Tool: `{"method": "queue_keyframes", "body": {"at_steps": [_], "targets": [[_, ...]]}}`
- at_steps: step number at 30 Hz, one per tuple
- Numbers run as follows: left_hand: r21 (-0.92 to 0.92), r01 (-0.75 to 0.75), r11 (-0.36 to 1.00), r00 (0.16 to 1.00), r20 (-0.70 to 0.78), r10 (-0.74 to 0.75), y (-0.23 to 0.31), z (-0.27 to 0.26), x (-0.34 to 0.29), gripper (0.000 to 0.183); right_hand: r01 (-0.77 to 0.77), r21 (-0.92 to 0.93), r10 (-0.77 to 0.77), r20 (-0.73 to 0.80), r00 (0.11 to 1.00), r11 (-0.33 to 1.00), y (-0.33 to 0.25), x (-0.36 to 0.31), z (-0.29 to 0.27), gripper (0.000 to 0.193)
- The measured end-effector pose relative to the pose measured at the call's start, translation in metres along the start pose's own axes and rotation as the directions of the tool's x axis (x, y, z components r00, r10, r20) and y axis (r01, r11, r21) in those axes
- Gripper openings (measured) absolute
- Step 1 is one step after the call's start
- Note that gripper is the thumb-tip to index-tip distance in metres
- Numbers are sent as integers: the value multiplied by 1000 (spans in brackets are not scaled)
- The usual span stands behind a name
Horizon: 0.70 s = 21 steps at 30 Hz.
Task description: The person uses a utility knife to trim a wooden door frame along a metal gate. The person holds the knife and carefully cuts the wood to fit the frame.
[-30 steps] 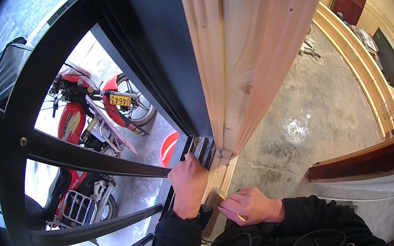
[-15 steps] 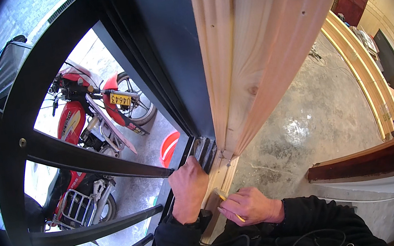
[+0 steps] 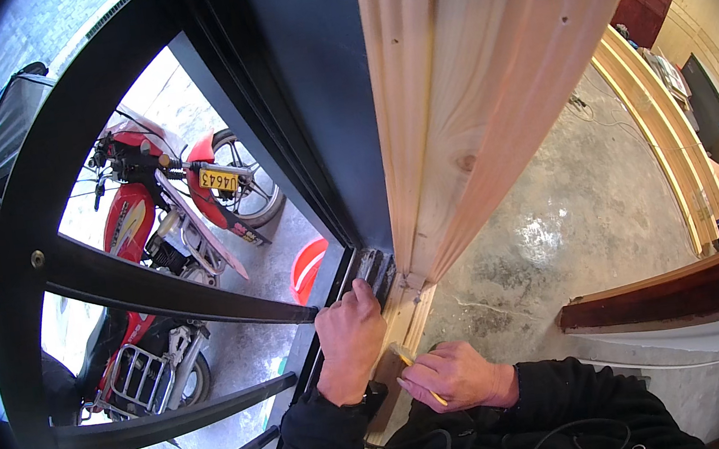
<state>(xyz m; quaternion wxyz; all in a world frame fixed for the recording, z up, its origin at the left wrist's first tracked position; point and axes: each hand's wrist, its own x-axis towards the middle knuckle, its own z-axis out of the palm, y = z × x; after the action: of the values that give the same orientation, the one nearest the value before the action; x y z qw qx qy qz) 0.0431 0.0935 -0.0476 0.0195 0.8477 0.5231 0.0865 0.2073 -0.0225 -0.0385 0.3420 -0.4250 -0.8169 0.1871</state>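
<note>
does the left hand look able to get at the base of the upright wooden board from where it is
Probably yes: the left hand rests on the sill beside the wooden board, and nothing lies between its fingers and the board's base.

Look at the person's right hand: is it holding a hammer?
No. The right hand pinches a thin yellow pencil against the pale wooden board beside the left hand.

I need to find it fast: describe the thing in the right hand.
Start at the tall pale wooden frame and follow it down to its foot. There the right hand pinches a thin yellow pencil, the only yellow stick there, beside the left hand.
</note>
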Motion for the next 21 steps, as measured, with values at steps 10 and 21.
{"method": "queue_keyframes", "body": {"at_steps": [10,21], "targets": [[80,37,996,998,-47,-33,2,2,1,29,-4,-11,4,6,1000,1000,0,1,0,12],[42,77,996,997,-28,-75,7,-8,0,23,-2,-5,2,11,1000,1000,1,2,1,13]]}}
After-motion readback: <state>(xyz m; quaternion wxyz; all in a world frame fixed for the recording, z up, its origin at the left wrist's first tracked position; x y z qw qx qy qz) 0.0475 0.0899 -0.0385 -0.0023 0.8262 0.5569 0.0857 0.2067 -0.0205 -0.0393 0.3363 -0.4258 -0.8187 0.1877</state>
